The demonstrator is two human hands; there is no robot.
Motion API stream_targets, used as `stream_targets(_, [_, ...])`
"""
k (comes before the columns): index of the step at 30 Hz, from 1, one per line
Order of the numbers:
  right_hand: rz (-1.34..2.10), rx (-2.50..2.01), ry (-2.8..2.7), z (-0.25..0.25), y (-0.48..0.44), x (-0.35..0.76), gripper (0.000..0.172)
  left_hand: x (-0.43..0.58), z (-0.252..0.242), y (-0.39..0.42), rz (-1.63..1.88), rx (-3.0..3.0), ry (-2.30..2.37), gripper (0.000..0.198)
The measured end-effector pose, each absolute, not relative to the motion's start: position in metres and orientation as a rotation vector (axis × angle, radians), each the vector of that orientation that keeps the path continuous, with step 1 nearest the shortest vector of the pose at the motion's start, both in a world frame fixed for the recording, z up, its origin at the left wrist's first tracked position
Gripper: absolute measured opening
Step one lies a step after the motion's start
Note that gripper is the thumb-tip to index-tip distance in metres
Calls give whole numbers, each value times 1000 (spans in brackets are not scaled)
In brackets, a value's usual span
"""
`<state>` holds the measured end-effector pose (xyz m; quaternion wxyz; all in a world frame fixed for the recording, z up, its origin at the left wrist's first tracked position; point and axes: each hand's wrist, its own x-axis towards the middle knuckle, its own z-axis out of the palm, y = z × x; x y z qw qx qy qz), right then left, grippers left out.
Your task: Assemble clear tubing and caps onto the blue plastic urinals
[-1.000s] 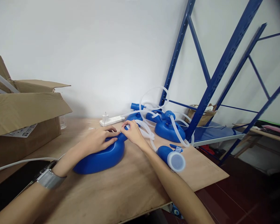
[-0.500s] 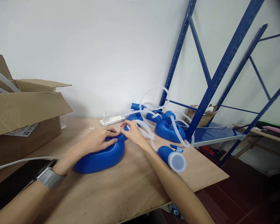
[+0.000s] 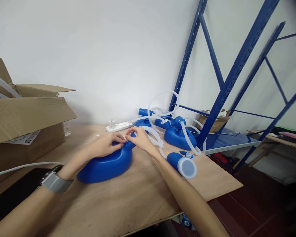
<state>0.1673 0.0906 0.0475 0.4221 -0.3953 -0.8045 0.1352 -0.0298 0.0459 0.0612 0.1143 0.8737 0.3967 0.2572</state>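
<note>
A blue plastic container (image 3: 106,166) lies on the wooden table (image 3: 128,204), its narrow neck pointing away from me. My left hand (image 3: 106,144) rests on its upper part, fingers curled round the neck. My right hand (image 3: 139,138) pinches the end of a clear flexible tube (image 3: 154,138) right at the neck's opening. The fingertips of both hands meet there. A grey band (image 3: 54,182) sits on my left wrist.
More blue containers (image 3: 179,138) with looped clear tubes lie behind, by a blue metal rack (image 3: 227,85). A blue funnel piece with a translucent cap (image 3: 185,166) lies at the right. A white power strip (image 3: 119,125) sits by the wall, an open cardboard box (image 3: 22,118) at left.
Both hands stay at the container's neck; my left fingers have closed in a little toward the right hand. The view has shifted slightly.
</note>
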Motion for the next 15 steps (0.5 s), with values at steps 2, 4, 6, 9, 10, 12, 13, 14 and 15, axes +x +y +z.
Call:
stream_targets(2, [338, -985, -2006, 48, 89, 167, 5, -25, 66, 49, 805, 2386, 1256, 37])
stream_targets(4, [328, -991, -2001, 48, 88, 167, 4, -20, 71, 52, 797, 2232, 1388, 36])
stream_targets(6, [308, -1007, -1995, 47, 87, 167, 5, -17, 75, 55, 730, 2143, 1489, 37])
stream_targets(9, [285, -1021, -1983, 46, 86, 167, 4, -17, 75, 61, 621, 2075, 1494, 42])
stream_targets(10, [281, -1022, -1980, 45, 87, 166, 4, -19, 75, 63, 599, 2057, 1467, 43])
stream_targets(12, [272, -1021, -1978, 44, 88, 167, 2, -21, 74, 68, 556, 2008, 1431, 44])
stream_targets(13, [265, -1021, -1980, 43, 88, 167, 2, -22, 74, 70, 541, 1981, 1424, 44])
stream_targets(14, [256, -1020, -1983, 43, 88, 167, 2, -22, 74, 72, 535, 1953, 1423, 44])
stream_targets(15, [245, -1019, -1986, 42, 88, 167, 1, -22, 75, 73, 536, 1929, 1425, 43])
